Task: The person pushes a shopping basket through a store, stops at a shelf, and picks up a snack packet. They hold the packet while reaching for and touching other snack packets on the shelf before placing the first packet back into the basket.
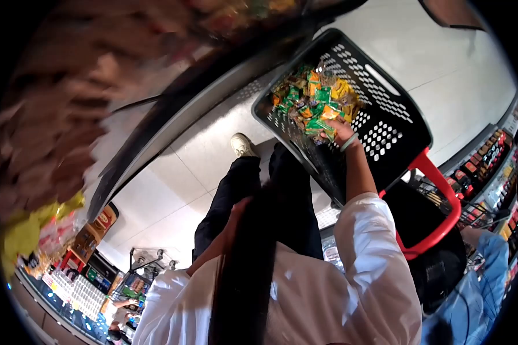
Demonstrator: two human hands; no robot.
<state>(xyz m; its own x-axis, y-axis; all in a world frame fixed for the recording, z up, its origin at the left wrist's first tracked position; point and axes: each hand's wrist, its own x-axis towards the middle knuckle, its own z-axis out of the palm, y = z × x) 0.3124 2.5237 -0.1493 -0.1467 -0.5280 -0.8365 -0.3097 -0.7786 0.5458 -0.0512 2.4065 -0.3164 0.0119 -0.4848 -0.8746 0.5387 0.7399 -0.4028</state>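
My right hand (pixel 342 131) reaches into a dark plastic shopping basket (pixel 381 106) with rows of round holes. Its fingers curl down around small wrapped candies (pixel 321 110) in green, orange and yellow packets heaped at the basket's far end. A pale band (pixel 349 142) circles that wrist. Of my left arm, the bent forearm (pixel 227 233) shows close to my body. A dark hanging strand (pixel 244 264) covers most of my left hand (pixel 242 205), so its fingers are hidden.
A red handle (pixel 443 198) rises from the basket's near side. To the left stands a large display bin (pixel 149 141) heaped with blurred packages. Shelves of goods (pixel 483 161) line the right. A person in blue clothing (pixel 472 293) is close behind at the right.
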